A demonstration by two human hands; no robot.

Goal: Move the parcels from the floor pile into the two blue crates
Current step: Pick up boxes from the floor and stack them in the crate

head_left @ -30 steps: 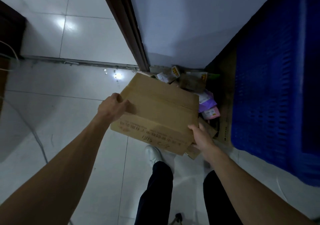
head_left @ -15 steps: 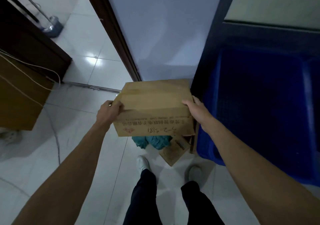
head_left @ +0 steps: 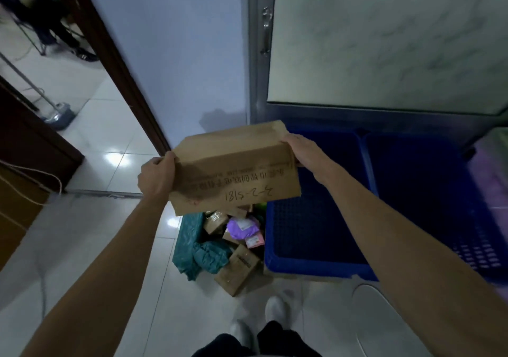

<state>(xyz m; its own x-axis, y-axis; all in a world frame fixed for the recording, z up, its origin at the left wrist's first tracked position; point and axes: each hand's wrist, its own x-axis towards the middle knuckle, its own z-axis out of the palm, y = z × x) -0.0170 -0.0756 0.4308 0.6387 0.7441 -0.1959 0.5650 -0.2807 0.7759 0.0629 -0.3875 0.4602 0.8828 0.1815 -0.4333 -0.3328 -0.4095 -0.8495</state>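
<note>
I hold a large brown cardboard box (head_left: pixel 233 169) with handwriting on its near face, up in the air. My left hand (head_left: pixel 156 175) grips its left end and my right hand (head_left: pixel 301 149) grips its right end. The box hangs above the floor pile, with its right part over the left edge of the near blue crate (head_left: pixel 310 267). A second blue crate (head_left: pixel 428 191) stands beside it on the right. The floor pile below holds a teal bag (head_left: pixel 198 249), a purple pouch (head_left: pixel 242 227) and a small brown box (head_left: pixel 237 270).
A blue-white wall (head_left: pixel 176 54) rises ahead, with a dark door frame (head_left: pixel 121 76) to its left. A metal-framed door with a handle (head_left: pixel 265 32) stands behind the crates. A mop (head_left: pixel 57 114) lies on the tiles at left. My shoes (head_left: pixel 276 308) are below.
The box has been lifted off the pile, raised and carried right toward the crates. My view has tilted up, so both crates and the door now show.
</note>
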